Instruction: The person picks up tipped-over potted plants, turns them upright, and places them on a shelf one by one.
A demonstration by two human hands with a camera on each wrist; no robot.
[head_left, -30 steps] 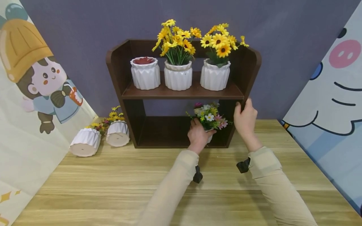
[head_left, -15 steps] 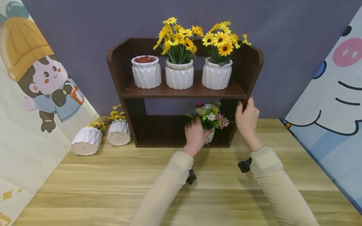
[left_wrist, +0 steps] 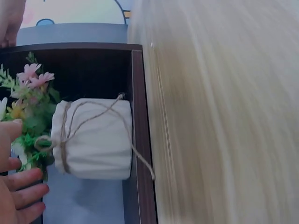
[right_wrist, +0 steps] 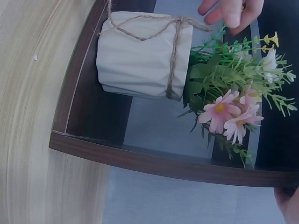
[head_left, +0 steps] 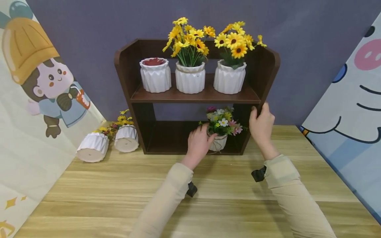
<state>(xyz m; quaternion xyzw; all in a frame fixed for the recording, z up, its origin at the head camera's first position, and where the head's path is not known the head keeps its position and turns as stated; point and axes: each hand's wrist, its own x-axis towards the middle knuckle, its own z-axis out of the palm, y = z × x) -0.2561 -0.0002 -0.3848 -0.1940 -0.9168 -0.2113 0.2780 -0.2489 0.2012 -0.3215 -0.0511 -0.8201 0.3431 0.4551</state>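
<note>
A white ribbed flowerpot (head_left: 218, 142) with twine round it stands in the lower right of the dark brown shelf (head_left: 194, 96). Pink, white and yellow artificial flowers (head_left: 221, 122) fill it. My left hand (head_left: 198, 143) is just left of this pot, fingers spread near the leaves. In the left wrist view, those fingers (left_wrist: 28, 191) extend beside the flowers, apart from the pot wall. My right hand (head_left: 262, 127) grips the shelf's right side panel, thumb at its front edge. Only a bit of that hand (right_wrist: 290, 205) shows in the right wrist view.
On the upper shelf stand a white pot with a reddish plant (head_left: 155, 75) and two pots of yellow flowers (head_left: 190, 78). Two more potted flowers (head_left: 93, 147) lie tipped over left of the shelf on the wooden table (head_left: 119, 191). A purple-grey wall (head_left: 89, 49) rises behind.
My left hand has drawn away leftward from the flowerpot, showing more of its white side. My right hand stays on the side panel. The whole head view has shifted slightly.
</note>
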